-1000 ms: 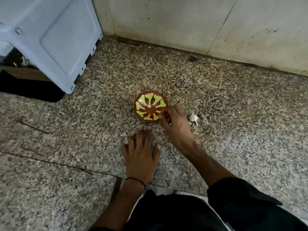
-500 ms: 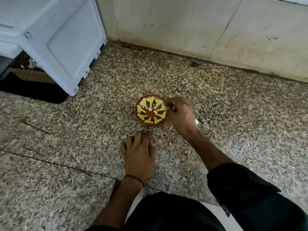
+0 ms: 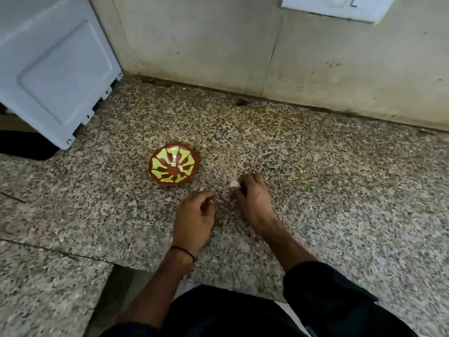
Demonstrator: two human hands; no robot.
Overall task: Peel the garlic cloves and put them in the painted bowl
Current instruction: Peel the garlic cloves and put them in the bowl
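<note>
While two pale pieces (image 3: 174, 164), likely peeled cloves, lie in the painted bowl (image 3: 159, 158), my right hand (image 3: 252, 199) pinches a garlic clove (image 3: 234, 183) near it, not yet peeled, I judge; my left hand (image 3: 194, 216) hangs loosely curled, empty.

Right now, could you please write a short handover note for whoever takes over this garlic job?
Left hand: loosely curled, nothing seen in it.
Right hand: pinches a clove, to the right of the bowl.
Done: two pale pieces, likely peeled garlic, lie in the bowl.
Left: I cannot tell whether the held clove is peeled; peel it if needed, then drop it in the bowl.
</note>
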